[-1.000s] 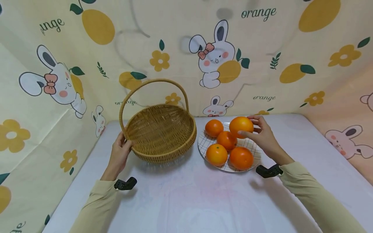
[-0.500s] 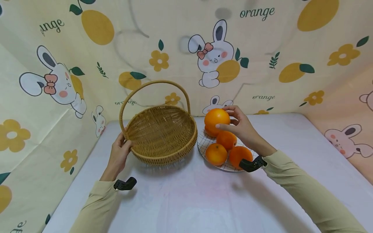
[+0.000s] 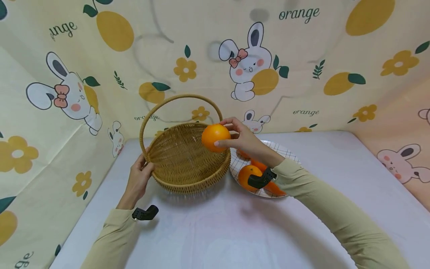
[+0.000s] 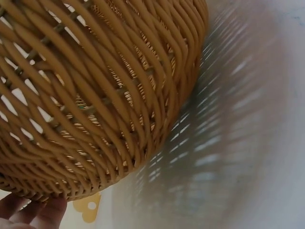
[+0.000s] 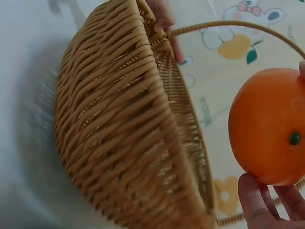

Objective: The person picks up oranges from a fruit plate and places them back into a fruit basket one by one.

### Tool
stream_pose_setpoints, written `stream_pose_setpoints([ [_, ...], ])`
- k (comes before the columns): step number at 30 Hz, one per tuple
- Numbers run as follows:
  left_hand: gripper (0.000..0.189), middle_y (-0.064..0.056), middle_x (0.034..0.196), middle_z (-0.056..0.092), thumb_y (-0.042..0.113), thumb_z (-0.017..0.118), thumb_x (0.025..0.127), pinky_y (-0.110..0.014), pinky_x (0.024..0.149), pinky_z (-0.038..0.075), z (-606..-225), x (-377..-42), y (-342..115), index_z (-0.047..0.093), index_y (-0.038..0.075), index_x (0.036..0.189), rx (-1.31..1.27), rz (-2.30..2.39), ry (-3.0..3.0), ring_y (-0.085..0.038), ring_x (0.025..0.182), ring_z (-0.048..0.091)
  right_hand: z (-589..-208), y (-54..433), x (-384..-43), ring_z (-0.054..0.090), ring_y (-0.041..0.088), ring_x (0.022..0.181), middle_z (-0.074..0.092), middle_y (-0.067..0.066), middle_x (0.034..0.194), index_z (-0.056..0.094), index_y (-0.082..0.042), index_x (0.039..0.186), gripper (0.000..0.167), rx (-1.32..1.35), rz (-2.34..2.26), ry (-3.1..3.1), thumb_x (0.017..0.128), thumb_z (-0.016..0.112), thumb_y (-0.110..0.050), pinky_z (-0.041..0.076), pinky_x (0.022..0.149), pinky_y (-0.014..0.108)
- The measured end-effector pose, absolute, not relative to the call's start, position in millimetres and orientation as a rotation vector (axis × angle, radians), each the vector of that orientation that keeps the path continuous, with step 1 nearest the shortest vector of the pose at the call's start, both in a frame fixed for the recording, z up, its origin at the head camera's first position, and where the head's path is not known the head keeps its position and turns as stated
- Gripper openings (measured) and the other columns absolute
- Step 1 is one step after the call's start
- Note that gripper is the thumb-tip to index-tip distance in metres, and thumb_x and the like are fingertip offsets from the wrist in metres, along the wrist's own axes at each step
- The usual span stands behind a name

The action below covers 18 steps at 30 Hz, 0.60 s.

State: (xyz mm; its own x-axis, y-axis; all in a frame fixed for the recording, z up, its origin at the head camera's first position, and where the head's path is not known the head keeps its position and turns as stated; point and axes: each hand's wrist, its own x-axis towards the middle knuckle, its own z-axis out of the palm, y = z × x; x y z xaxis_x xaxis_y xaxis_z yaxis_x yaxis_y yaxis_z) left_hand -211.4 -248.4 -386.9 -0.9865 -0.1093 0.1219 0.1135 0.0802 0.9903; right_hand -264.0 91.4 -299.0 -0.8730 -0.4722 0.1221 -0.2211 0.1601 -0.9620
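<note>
A tan wicker basket (image 3: 183,157) with a tall arched handle stands tilted on the table, its opening facing the viewer. My left hand (image 3: 137,181) grips its left rim at the foot of the handle; in the left wrist view the fingertips (image 4: 50,212) press the woven edge. An orange (image 3: 215,137) is held up at the basket's right rim by my right hand (image 3: 246,144), between thumb and fingers. The right wrist view shows this orange (image 5: 271,126) with its green stem spot, above the basket mouth. Nothing else lies visibly inside the basket.
Right of the basket a round white plate (image 3: 285,151) with a grid pattern carries several oranges (image 3: 249,175), partly hidden by my right forearm. The white table (image 3: 208,231) meets a printed cloth backdrop (image 3: 198,33) behind and at both sides.
My right hand has carried the orange leftward from above the plate to the basket's right rim. My left hand keeps its grip, and the basket has barely shifted.
</note>
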Motion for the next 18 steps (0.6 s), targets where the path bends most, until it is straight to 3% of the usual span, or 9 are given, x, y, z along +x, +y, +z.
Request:
stream_pose_setpoints([
  [3,0.069,-0.018,0.15,0.033,-0.006,0.046,0.088,-0.024,0.089,0.046,-387.5,-211.2,-249.3,0.026,0.006,0.153,-0.021,-2.033,-2.177,-0.031,0.13,0.04,-300.0,75.7,-268.1,0.053,0.028,0.109,0.05,0.01,0.126,0.047,-0.019,0.129,0.057,-0.7,-1.811,2.208,0.081,0.078,-0.024,0.046,0.088,0.041],
  [7,0.07,-0.018,0.15,0.032,-0.006,0.045,0.088,-0.02,0.086,0.046,-388.2,-212.0,-249.5,0.025,0.006,0.153,-0.041,-2.024,-2.193,-0.031,0.131,0.039,-303.5,59.3,-275.7,0.051,0.029,0.11,0.051,0.011,0.125,0.048,-0.018,0.128,0.057,-0.714,-1.848,2.153,0.081,0.078,-0.021,0.046,0.089,0.044],
  [18,0.069,-0.02,0.151,0.031,-0.005,0.045,0.09,-0.02,0.087,0.046,-386.0,-210.1,-250.2,0.023,0.008,0.154,-0.054,-1.978,-2.243,-0.033,0.131,0.038,-306.6,22.9,-298.4,0.053,0.024,0.11,0.052,0.009,0.128,0.048,-0.017,0.127,0.057,-0.73,-1.782,2.208,0.08,0.079,-0.023,0.046,0.088,0.039],
])
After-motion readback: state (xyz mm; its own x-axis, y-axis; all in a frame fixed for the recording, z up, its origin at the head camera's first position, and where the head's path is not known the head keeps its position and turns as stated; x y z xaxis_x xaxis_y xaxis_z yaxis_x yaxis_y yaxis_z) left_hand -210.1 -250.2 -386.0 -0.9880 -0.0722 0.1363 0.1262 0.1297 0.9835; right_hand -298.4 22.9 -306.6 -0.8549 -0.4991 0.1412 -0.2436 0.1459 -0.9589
